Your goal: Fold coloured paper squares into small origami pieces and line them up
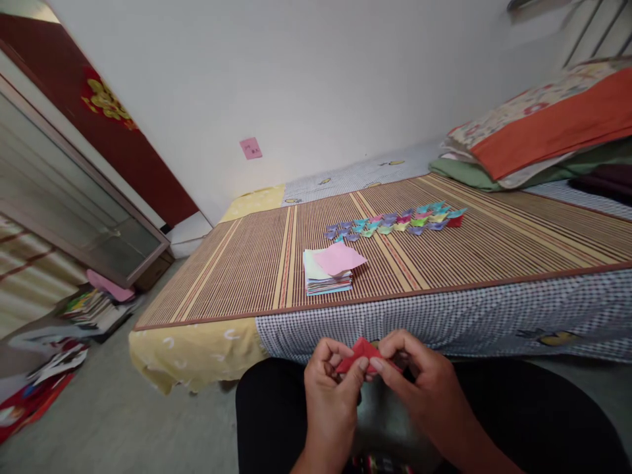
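A small folded piece of red paper is pinched between both my hands, in front of the bed's edge and above my lap. My left hand grips its left side, thumb on top. On its right side my right hand presses with the thumb near the middle fold. Part of the paper is hidden behind the fingers. On the mat beyond stands a stack of square paper sheets, with a pink sheet lying skewed on top. Behind it, several folded paper pieces in many colours lie in rows.
A striped bamboo mat covers the bed. Folded bedding is piled at the right. A pink note sticks to the wall. Books and other items lie on the floor at left, near a glass-fronted cabinet.
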Demonstrator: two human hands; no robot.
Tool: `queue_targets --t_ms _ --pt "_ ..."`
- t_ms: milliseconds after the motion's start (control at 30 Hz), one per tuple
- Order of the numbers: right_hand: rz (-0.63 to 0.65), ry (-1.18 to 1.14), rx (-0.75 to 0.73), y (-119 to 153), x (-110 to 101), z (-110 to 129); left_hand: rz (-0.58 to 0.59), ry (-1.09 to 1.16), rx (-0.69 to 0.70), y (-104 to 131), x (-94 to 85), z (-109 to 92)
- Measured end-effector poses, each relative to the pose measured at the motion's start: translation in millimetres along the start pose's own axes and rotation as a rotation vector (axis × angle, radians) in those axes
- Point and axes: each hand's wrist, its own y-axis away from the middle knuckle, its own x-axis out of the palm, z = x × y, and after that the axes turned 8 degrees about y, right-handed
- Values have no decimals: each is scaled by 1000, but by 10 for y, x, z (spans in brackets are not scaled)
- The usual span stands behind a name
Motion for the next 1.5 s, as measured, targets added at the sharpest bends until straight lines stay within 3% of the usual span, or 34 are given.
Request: queue_targets --t_ms 167,367,567,867,1500 --pt "201 -148 115 -57 -68 37 70 -18 -27 -11 -9 -23" --pt "101 -97 54 -48 -63 13 101 -38 -57 -63 -30 -15" --pt "61 -63 48 -59 -48 14 31 24 -59 -77 -13 -10" --pt "104 -151 84 -100 -27 7 115 30 33 -60 1 -46" --pt "121 -222 124 -67 -47 56 79 51 32 -69 46 -71"
